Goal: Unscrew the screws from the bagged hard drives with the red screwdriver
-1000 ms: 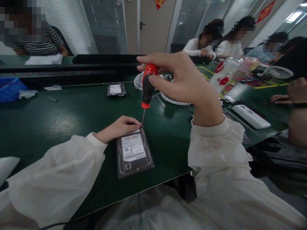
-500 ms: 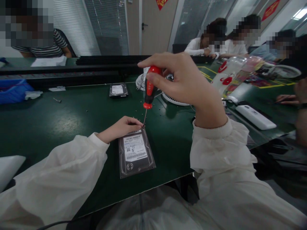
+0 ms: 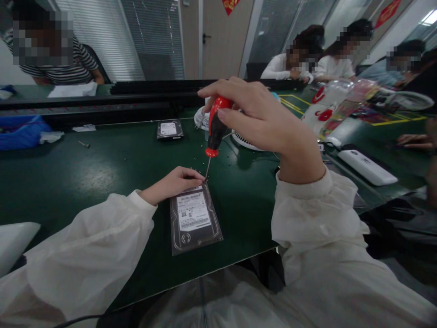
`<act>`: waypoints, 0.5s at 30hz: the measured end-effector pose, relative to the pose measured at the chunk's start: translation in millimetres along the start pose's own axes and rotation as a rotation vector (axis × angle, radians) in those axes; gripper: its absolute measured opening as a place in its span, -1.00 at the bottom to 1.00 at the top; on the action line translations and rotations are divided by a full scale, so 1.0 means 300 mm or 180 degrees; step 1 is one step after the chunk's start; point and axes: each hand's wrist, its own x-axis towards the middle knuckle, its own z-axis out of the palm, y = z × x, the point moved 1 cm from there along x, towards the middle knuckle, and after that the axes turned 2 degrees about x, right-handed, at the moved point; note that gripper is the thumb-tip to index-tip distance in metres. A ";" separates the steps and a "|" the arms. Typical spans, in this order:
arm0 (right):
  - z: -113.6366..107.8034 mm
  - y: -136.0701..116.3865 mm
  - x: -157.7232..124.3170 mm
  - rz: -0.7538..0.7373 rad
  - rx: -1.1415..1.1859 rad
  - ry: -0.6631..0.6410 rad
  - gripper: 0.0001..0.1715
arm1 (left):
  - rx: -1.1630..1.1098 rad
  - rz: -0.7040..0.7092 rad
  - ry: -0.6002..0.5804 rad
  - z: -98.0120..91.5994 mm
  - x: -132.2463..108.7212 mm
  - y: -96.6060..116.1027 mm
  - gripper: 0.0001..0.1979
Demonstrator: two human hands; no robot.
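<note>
A hard drive (image 3: pixel 196 237) with a white label lies flat on the green table in front of me. Across its far end rests my left hand (image 3: pixel 179 183), thumb and fingertips pinched together at the far right corner; what is between them is too small to make out. My right hand (image 3: pixel 249 111) is closed around the red and black handle of a screwdriver (image 3: pixel 214 130) from above. The screwdriver leans slightly, its shaft running down to that same corner beside my left fingertips. Where the tip meets the drive is partly hidden by those fingertips.
Small loose screws lie beyond the drive. Farther back are a second hard drive (image 3: pixel 170 129) and a white fan (image 3: pixel 246 142). A blue bin (image 3: pixel 23 132) stands left, a white power bank-like box (image 3: pixel 368 167) right. Several people sit around the table.
The screwdriver handle has turned, so its lettering no longer faces me, and my right fingers have shifted around it. My left hand and the hard drive hold their places.
</note>
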 end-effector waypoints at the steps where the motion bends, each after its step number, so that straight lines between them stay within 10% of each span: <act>1: 0.000 -0.001 0.000 -0.0020 0.0017 0.0017 -0.60 | -0.0009 -0.0001 -0.0001 0.000 -0.001 0.001 -0.63; 15: -0.002 -0.018 0.004 0.0001 0.0019 -0.0046 -0.59 | -0.0037 0.0019 -0.0087 -0.005 -0.002 -0.006 -0.65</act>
